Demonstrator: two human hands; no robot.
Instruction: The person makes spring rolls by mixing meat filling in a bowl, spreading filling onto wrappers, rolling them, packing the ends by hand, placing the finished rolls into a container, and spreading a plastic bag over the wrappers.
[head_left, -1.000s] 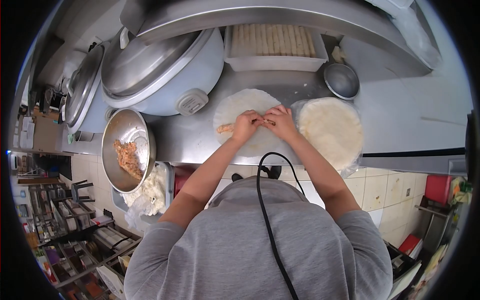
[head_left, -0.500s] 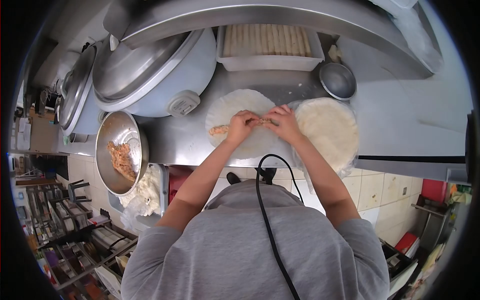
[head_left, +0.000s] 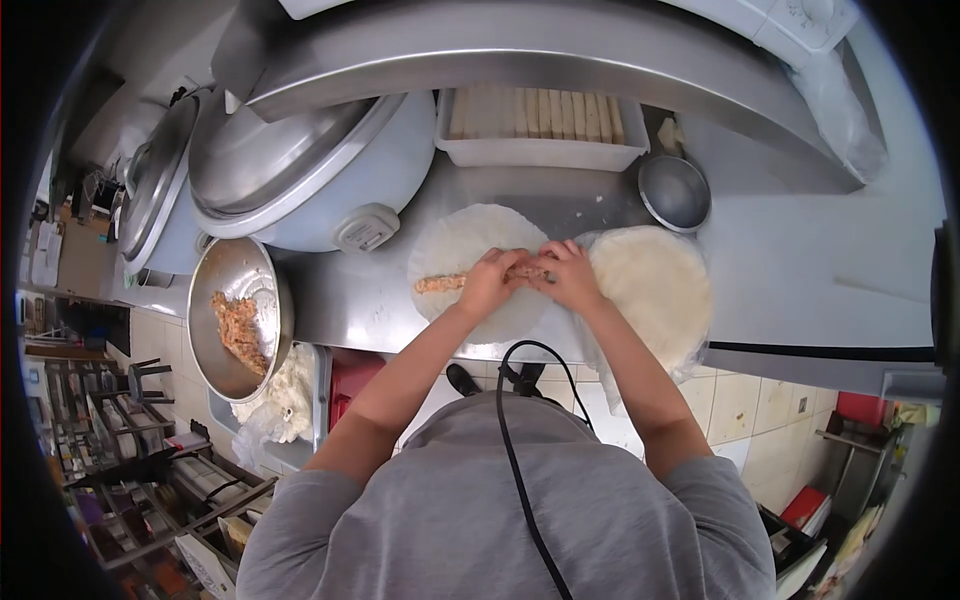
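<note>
A round, thin, pale wrapper [head_left: 458,232] lies flat on the steel counter in front of me. Orange-pink minced filling [head_left: 438,284] forms a narrow strip across it, running under both hands. My left hand [head_left: 490,282] is closed with its fingertips on the filling near the wrapper's middle. Just to its right, my right hand [head_left: 570,277] pinches the filling's other end at the wrapper's right edge. A stack of round wrappers [head_left: 652,295] on plastic sits beside my right hand.
At left, a tilted steel bowl [head_left: 203,352] holds more filling, beside two large lidded cookers [head_left: 400,165]. A white tray [head_left: 545,152] of pale rolls stands behind the wrapper. Near it is a small metal bowl [head_left: 674,190]. A steel shelf [head_left: 540,70] overhangs the back.
The filling strip on the wrapper looks longer and straighter. My hands stay close together over it, with more filling showing between them. The whole view has shifted slightly downward.
</note>
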